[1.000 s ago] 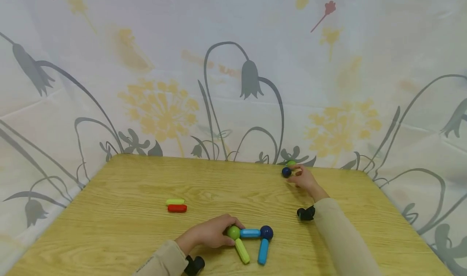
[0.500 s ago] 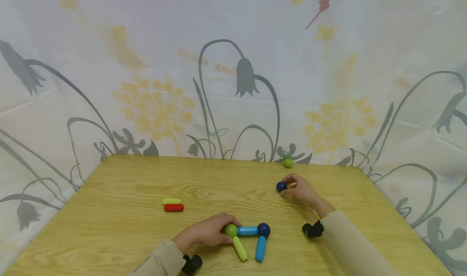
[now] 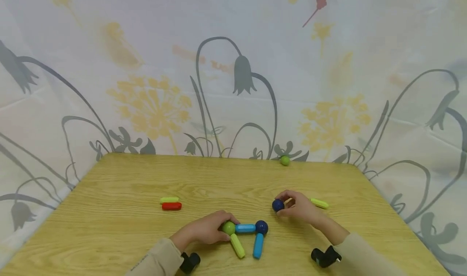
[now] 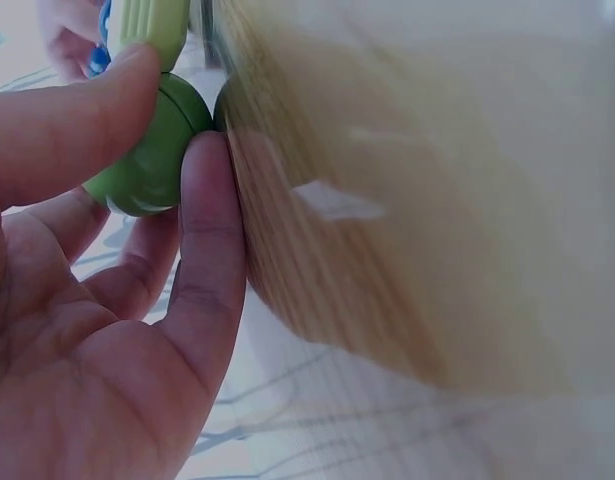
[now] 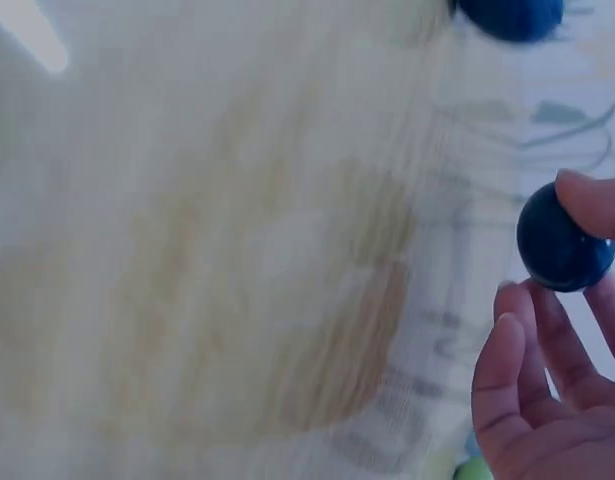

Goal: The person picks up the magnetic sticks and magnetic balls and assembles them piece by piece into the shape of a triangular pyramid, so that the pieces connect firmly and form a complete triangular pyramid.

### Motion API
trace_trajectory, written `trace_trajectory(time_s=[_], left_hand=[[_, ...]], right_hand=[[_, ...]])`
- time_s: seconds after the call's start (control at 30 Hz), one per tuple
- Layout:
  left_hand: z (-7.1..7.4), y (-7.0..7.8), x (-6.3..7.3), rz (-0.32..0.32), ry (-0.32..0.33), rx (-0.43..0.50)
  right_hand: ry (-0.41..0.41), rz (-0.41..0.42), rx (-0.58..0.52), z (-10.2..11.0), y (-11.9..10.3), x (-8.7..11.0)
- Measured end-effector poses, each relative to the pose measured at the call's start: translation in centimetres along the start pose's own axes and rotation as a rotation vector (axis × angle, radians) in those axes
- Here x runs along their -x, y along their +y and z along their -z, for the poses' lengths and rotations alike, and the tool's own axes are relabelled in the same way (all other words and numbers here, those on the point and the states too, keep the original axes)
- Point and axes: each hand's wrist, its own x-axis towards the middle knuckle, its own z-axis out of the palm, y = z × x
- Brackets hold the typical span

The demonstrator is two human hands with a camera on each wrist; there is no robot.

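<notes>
With the left hand (image 3: 206,228), grips the green ball (image 3: 228,227), thumb and fingers clamped on it, toward the near edge of the desk (image 3: 226,178) and about midway between its left and right edges. Joined to the green ball: the cross blue stick (image 3: 245,228), running toward the right edge to the joined navy ball (image 3: 261,227). Also joined, both pointing toward the near edge: the joined lime stick (image 3: 237,245) at the green ball and the end blue stick (image 3: 258,246) at the joined navy ball. With the right hand (image 3: 300,207), holds the loose navy ball (image 3: 278,205) between thumb and fingers, clamped, just beyond the joined navy ball and apart from it. Contact of the loose navy ball with the desk: not determinable. Behind the right hand, toward the right edge: the right lime stick (image 3: 319,203), partly hidden. Toward the left edge, side by side: the red stick (image 3: 171,206) and, just beyond, the left lime stick (image 3: 169,200). At the far edge, nearer the far right corner than the far left: the far green ball (image 3: 285,160), before a flower-printed cloth (image 3: 233,8).
</notes>
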Motion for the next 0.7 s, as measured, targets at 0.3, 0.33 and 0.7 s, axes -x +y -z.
trace_trajectory(time_s=[0.3, 0.33, 0.7], left_hand=[[0.0, 0.0, 0.1, -0.016, 0.001, -0.011], [-0.1, 0.0, 0.1, -0.017, 0.001, -0.011], [-0.1, -0.3, -0.2, -0.013, -0.013, 0.004]], right_hand=[[-0.173, 0.102, -0.175, -2.9, -2.9, 3.1], [-0.198, 0.127, -0.185, -3.3, -3.1, 3.2], [-0.525, 0.357, -0.174, -6.3, -3.9, 3.5]])
